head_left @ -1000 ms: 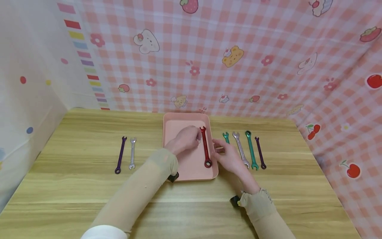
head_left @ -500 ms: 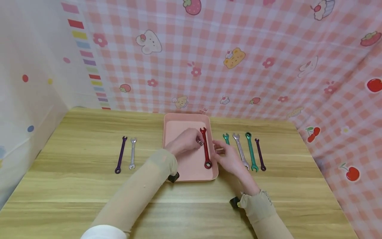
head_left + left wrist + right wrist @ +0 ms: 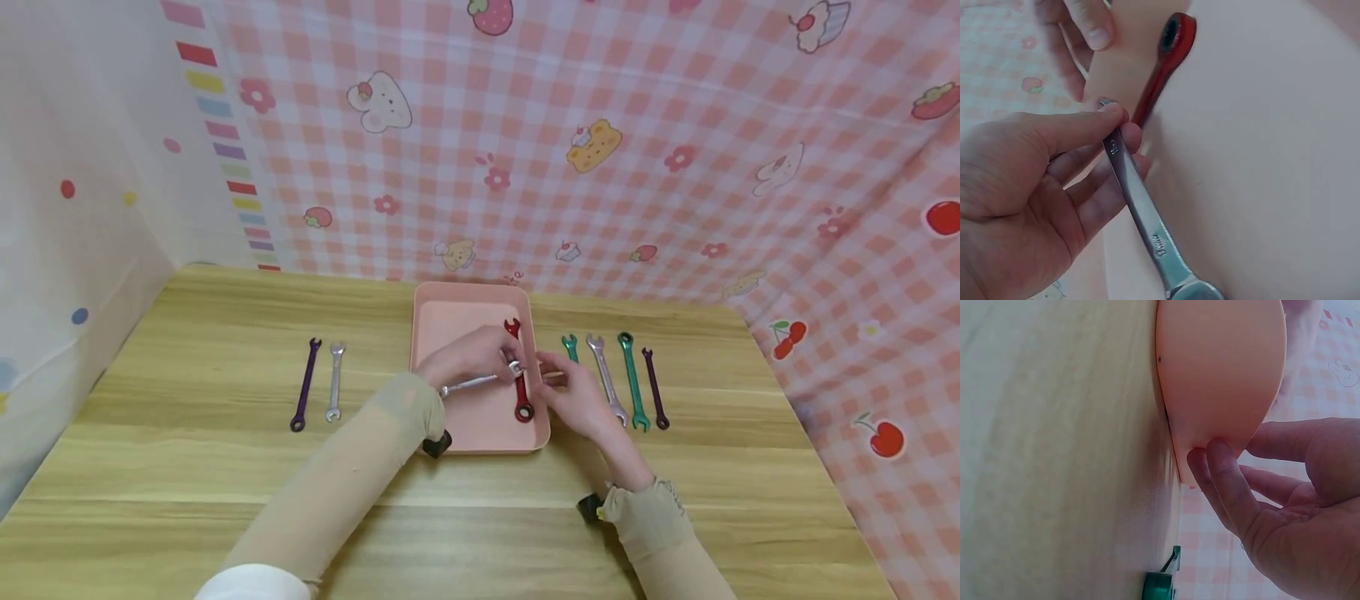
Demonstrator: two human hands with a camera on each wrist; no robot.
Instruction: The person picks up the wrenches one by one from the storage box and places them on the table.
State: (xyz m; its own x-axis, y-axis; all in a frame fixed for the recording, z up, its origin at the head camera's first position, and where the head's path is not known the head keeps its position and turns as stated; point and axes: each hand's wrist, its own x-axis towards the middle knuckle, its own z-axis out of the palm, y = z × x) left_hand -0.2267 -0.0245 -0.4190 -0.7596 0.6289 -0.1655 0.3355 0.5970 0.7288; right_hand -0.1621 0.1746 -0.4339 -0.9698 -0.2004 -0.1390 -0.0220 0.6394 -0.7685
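A pink tray (image 3: 453,312) stands near the back of the wooden table. My left hand (image 3: 476,354) is over it, pinching a silver wrench (image 3: 474,383) near one end between thumb and fingers. In the left wrist view this wrench (image 3: 1147,215) slants away to a rounder head at the bottom edge. Beneath the fingers, a red ratchet wrench (image 3: 523,396) lies lengthwise along the tray's right side, partly covered. My right hand (image 3: 573,396) holds the tray's right wall, fingers against the outside and thumb at the rim, as the right wrist view shows of the hand (image 3: 1297,512).
Left of the tray lie a purple wrench (image 3: 304,387) and a silver wrench (image 3: 335,383). To the right are a green wrench (image 3: 572,346) partly behind the right hand, a silver one (image 3: 607,379), a longer green one (image 3: 633,383) and a purple one (image 3: 655,387). Patterned cloth (image 3: 450,125) hangs behind.
The silver wrench, hidden behind the left hand a second ago, has come into view, swung across the tray and over the red wrench. The left hand moved slightly right; the right hand stayed put.
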